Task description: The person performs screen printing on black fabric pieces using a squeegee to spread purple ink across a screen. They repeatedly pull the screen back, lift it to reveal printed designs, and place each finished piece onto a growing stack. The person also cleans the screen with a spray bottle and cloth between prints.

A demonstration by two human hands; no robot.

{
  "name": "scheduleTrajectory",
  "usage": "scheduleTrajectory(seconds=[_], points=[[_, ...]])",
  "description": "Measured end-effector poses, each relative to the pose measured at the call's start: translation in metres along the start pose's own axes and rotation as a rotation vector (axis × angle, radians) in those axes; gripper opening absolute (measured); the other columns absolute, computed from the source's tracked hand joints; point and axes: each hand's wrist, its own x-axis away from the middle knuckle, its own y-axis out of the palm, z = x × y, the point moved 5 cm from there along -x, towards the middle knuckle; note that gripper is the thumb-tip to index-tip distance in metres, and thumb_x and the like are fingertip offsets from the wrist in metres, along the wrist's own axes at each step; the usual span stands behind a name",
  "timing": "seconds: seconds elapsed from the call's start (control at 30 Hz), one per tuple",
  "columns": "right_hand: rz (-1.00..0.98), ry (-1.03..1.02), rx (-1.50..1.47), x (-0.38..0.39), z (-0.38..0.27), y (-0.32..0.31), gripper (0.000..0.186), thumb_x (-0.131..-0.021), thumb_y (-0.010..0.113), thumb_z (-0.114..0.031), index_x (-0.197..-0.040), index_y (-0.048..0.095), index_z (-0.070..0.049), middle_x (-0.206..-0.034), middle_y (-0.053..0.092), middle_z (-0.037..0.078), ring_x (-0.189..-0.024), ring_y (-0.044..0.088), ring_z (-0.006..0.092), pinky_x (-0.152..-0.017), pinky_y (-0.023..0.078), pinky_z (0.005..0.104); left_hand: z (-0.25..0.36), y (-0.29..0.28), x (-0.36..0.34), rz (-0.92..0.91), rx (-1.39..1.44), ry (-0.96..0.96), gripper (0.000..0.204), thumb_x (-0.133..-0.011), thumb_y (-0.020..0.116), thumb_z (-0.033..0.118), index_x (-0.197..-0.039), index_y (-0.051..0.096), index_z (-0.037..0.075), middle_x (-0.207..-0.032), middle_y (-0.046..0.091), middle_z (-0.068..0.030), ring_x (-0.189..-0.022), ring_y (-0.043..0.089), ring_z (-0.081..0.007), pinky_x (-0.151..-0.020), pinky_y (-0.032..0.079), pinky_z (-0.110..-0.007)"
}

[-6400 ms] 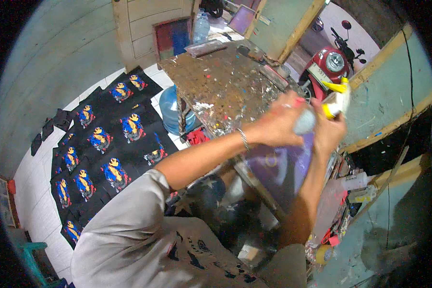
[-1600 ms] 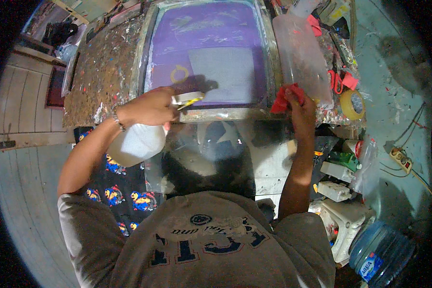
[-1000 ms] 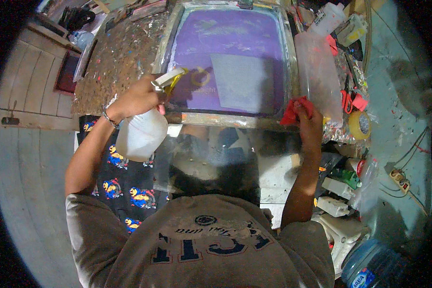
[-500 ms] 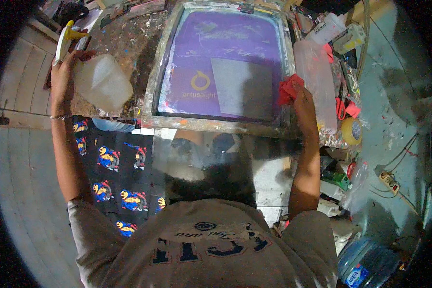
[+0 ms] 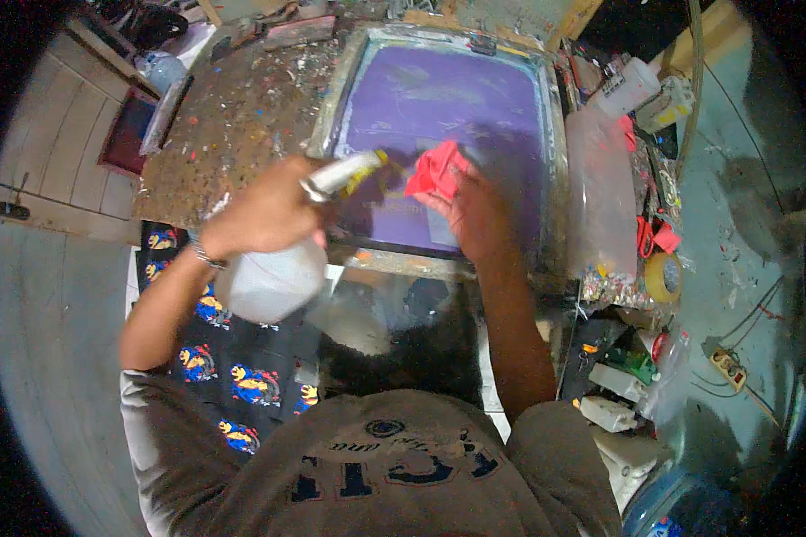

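Observation:
My left hand (image 5: 264,210) is wrapped round the neck of a spray bottle (image 5: 273,285) with a whitish body. Its white and yellow nozzle points right, over the left part of a screen-printing frame (image 5: 560,192). Within that frame is a purple mesh (image 5: 439,98) with pale streaks and a printed logo, partly covered by my hands. My right hand (image 5: 484,219) grips a crumpled red cloth (image 5: 439,170) over the middle of the mesh, just right of the nozzle. Whether the cloth touches the mesh I cannot tell.
A paint-spattered board (image 5: 242,107) lies left of the frame. Dark fabric with colourful printed figures (image 5: 255,385) spreads below it. To the right are a white plastic bottle (image 5: 631,85), red-handled scissors (image 5: 645,237), a tape roll (image 5: 663,277) and a power strip (image 5: 728,369).
My left hand has lifted the spray bottle off the board and brought it right, to the frame. My right hand has carried the red cloth left from the frame's right edge to over the mesh.

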Motion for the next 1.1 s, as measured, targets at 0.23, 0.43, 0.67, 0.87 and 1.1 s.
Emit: scheduleTrajectory(seconds=[0.23,0.43,0.67,0.87,1.1], points=[[-0.047,0.067,-0.164,0.021,0.031,0.016,0.041,-0.103,0.051,-0.011,-0.139,0.047,0.006,-0.139,0.057,0.017,-0.129,0.056,0.0321,-0.108,0.048,0.0538,0.013,0.037,-0.004,-0.091,-0.017,0.056,0.049,-0.078,0.063,0.012,-0.126,0.063,0.0,-0.079,0.07,-0.0252,-0.087,0.07,-0.0418,-0.083,0.052,-0.048],[-0.11,0.019,-0.225,0.032,0.021,0.014,0.042,-0.103,0.046,-0.005,-0.143,0.043,0.007,-0.141,0.054,0.02,-0.129,0.057,0.0315,-0.11,0.046,0.0526,0.022,0.047,-0.003,-0.179,-0.026,0.063,0.052,-0.078,0.067,0.014,-0.128,0.062,-0.002,-0.081,0.07,-0.0239,-0.089,0.07,-0.0418,-0.083,0.052,-0.048],[-0.153,0.006,-0.22,0.036,0.026,0.01,0.04,-0.103,0.047,-0.004,-0.141,0.047,0.007,-0.142,0.055,0.02,-0.128,0.058,0.0306,-0.109,0.047,0.0517,0.026,0.046,0.009,-0.136,-0.059,0.105,0.041,-0.085,0.064,0.015,-0.124,0.064,0.002,-0.077,0.07,-0.0187,-0.071,0.072,-0.0269,-0.074,0.054,-0.043],[-0.127,0.004,-0.119,0.039,0.025,0.005,0.039,-0.103,0.048,-0.005,-0.14,0.049,0.007,-0.14,0.057,0.019,-0.126,0.059,0.0283,-0.108,0.049,0.0494,0.021,0.055,0.012,-0.205,0.045,0.202,0.041,-0.084,0.063,0.01,-0.123,0.062,-0.001,-0.085,0.071,-0.0227,-0.066,0.072,-0.0289,-0.073,0.053,-0.045],[-0.1,-0.006,-0.008,0.047,0.007,0.012,0.038,-0.103,0.047,-0.006,-0.139,0.049,0.007,-0.139,0.057,0.017,-0.127,0.058,0.0269,-0.11,0.047,0.0478,0.014,0.058,0.013,-0.182,0.162,0.27,0.028,-0.085,0.061,0.006,-0.113,0.061,0.0,-0.083,0.069,-0.0187,-0.064,0.072,-0.0255,-0.07,0.054,-0.042]])
